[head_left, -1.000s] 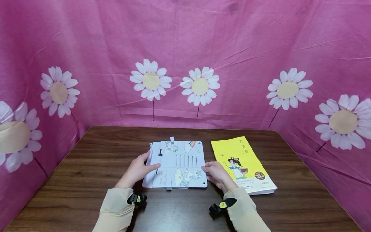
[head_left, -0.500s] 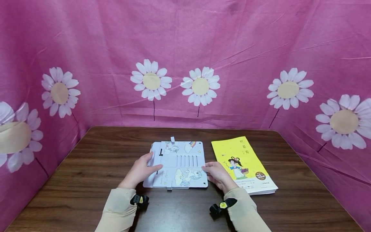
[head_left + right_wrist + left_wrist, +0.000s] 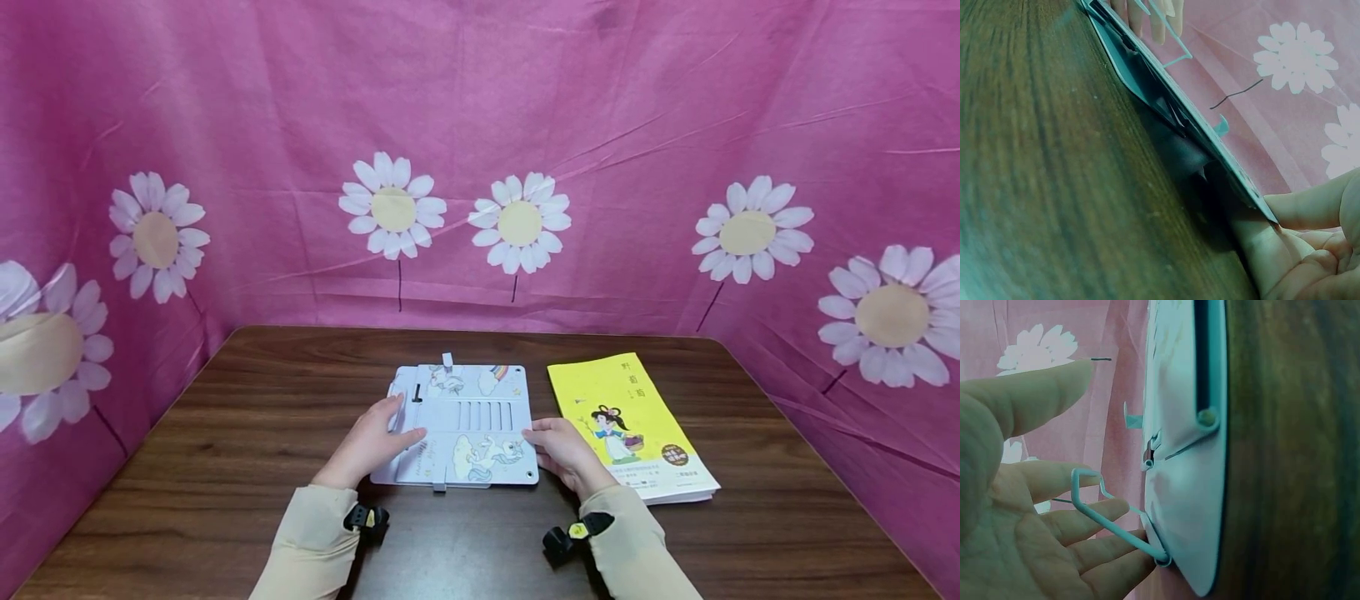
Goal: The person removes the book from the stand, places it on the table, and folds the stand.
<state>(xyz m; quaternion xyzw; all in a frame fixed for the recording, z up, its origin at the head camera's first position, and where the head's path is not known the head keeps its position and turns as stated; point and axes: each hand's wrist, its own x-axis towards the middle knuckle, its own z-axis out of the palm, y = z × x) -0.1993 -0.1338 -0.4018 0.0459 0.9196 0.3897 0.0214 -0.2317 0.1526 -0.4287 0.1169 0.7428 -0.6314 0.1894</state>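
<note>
A white metal book stand with unicorn and rainbow prints (image 3: 483, 458) lies folded flat on the table, its right edge slightly raised. At its left side is my left hand (image 3: 367, 446), thumb extended over the panel. In the left wrist view the thumb stands apart from the stand, and the loosely straight fingers lie behind a raised wire bracket (image 3: 1119, 530), touching it. My right hand (image 3: 566, 454) pinches the stand's right edge, thumb on top and fingers underneath, as the right wrist view shows. Small clips (image 3: 447, 360) stick out at the stand's top and bottom edges.
A yellow paperback book (image 3: 615, 392) with a cartoon girl on its cover lies just right of the stand, close to the right forearm. The brown wooden table (image 3: 225, 433) reaches back to a pink daisy-patterned cloth (image 3: 600, 100).
My left hand has shifted slightly right, its thumb moving farther over the panel. The wire bracket at the left edge has turned inward. The right hand keeps its grip.
</note>
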